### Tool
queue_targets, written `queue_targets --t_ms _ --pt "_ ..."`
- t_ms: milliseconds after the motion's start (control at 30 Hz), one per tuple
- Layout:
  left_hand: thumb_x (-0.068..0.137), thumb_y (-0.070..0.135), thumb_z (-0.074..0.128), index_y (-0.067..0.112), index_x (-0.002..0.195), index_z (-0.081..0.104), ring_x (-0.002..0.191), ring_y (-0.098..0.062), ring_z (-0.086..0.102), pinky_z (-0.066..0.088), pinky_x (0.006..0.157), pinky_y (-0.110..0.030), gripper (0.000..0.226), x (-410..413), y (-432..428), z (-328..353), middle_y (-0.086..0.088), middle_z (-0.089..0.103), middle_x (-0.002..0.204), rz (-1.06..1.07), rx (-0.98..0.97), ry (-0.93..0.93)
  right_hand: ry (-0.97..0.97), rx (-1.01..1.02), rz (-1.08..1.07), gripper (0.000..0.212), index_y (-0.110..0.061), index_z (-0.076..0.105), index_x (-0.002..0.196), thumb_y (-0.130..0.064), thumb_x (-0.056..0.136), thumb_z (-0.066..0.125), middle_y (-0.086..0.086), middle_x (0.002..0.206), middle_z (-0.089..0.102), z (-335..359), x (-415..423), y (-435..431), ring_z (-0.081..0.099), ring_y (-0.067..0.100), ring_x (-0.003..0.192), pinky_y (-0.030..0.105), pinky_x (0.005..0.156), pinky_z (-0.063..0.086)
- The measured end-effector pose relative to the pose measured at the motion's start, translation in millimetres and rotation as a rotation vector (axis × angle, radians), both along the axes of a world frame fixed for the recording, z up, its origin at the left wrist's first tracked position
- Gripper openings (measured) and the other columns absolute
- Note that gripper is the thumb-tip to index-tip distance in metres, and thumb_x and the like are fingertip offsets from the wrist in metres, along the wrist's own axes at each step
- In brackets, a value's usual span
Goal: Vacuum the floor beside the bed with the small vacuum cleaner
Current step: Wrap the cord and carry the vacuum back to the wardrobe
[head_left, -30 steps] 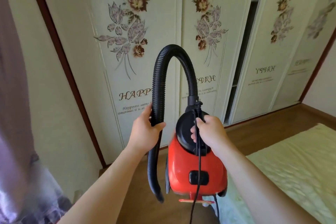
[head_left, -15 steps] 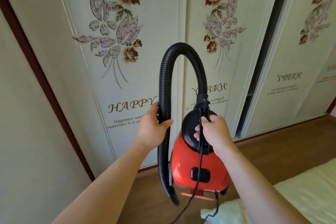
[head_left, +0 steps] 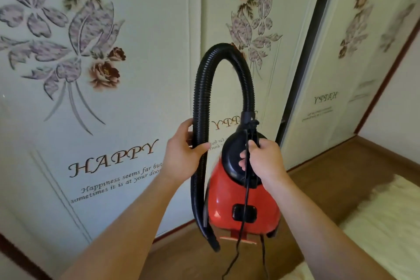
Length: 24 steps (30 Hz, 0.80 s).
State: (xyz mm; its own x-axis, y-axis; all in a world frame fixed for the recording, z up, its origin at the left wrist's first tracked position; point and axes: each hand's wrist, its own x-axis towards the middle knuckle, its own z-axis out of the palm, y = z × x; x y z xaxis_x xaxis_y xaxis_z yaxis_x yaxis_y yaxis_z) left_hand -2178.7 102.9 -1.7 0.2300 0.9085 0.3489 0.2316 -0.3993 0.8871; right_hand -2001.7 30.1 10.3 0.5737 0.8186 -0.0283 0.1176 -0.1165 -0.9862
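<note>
Bedroom, vacuum carried, not yet working. Right hand (head_left: 264,161) closed on handle of red vacuum cleaner (head_left: 244,202), body hanging upright above wood floor (head_left: 318,184). Left hand (head_left: 181,154) wrapped round black hose (head_left: 201,98). Hose arches up, then drops; open end (head_left: 214,245) hangs below left hand, aimed at floor by wardrobe doors (head_left: 113,98). Bed (head_left: 386,223) at lower right corner. Cord (head_left: 243,223) dangles. Against 1 second ago: person nearer wardrobe, less bed in view, both grips unchanged.
</note>
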Motion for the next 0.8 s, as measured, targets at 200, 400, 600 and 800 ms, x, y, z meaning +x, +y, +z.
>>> queue_targets --t_ms 200,400,600,800 --pt "0.087 0.014 0.079 0.03 0.14 0.051 0.094 -0.001 0.069 0.058 0.088 -0.027 0.062 35 90 0 0.012 0.072 0.1 -0.162 0.008 0.013 -0.023 -0.023 -0.149 0.021 -0.01 0.062 0.105 -0.018 0.106 0.042 0.007 0.071 0.066 -2 22 66 0.063 0.02 0.052 0.035 0.054 0.056" --pt "0.087 0.012 0.078 0.029 0.138 0.053 0.095 0.005 0.066 0.051 0.085 -0.016 0.059 105 144 12 0.015 0.071 0.105 -0.306 0.018 0.027 0.006 -0.019 -0.27 0.021 -0.008 0.059 0.099 -0.018 0.107 0.041 0.01 0.072 0.063 10 66 92 0.06 0.018 0.048 0.035 0.053 0.056" --pt "0.087 0.017 0.079 0.02 0.14 0.054 0.108 -0.009 0.065 0.051 0.096 -0.025 0.058 190 182 5 0.008 0.068 0.121 -0.406 0.01 0.058 0.003 -0.019 -0.408 0.022 -0.007 0.063 0.11 -0.019 0.106 0.044 0.007 0.07 0.066 -5 143 118 0.063 0.017 0.049 0.032 0.052 0.054" --pt "0.089 0.017 0.077 0.03 0.138 0.055 0.102 -0.01 0.068 0.059 0.094 -0.04 0.056 294 220 -2 0.011 0.07 0.111 -0.529 0.0 0.123 0.013 -0.046 -0.506 0.025 -0.006 0.062 0.117 -0.018 0.106 0.044 0.007 0.069 0.067 -20 243 145 0.063 0.016 0.048 0.031 0.051 0.053"
